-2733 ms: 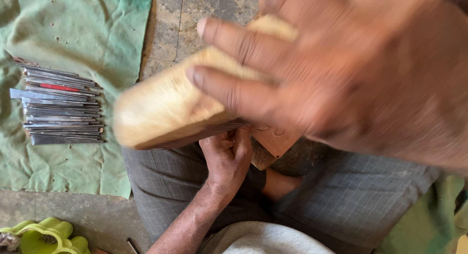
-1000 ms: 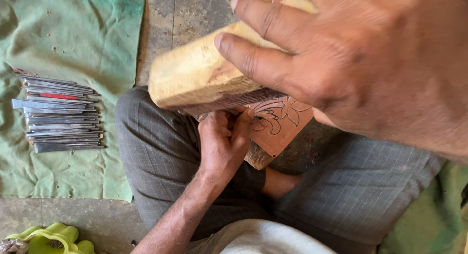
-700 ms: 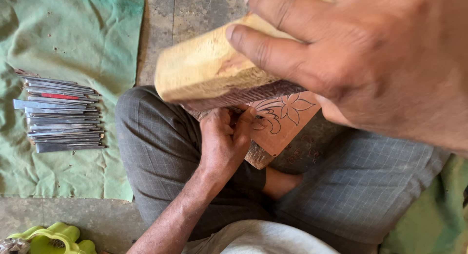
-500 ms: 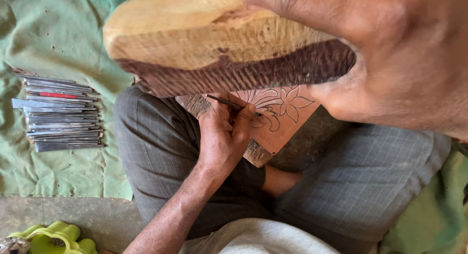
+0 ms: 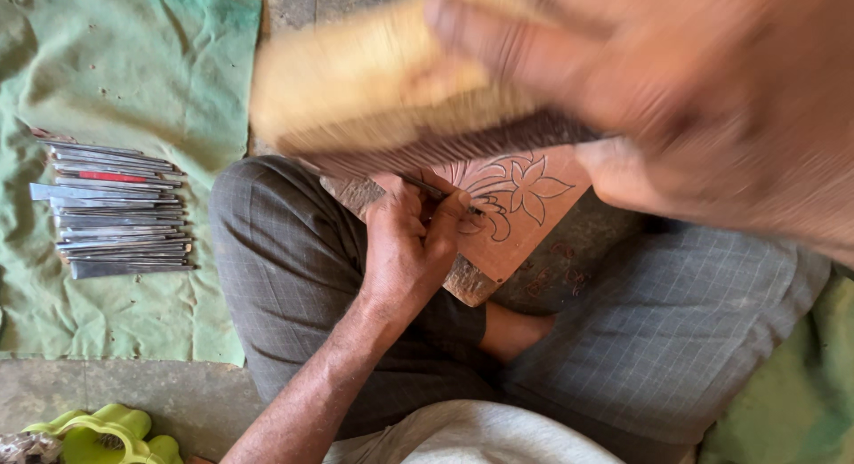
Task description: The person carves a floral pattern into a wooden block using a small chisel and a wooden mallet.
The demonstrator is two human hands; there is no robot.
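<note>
A woodcarver's left hand grips a thin chisel against a flower-carved wooden panel resting on the lap. Above it, the blurred right hand clasps a wooden mallet block; spare chisels lie on green cloth well left.

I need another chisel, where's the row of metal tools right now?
The row of metal tools lies at left on the green cloth, beside the person's knee.
</note>
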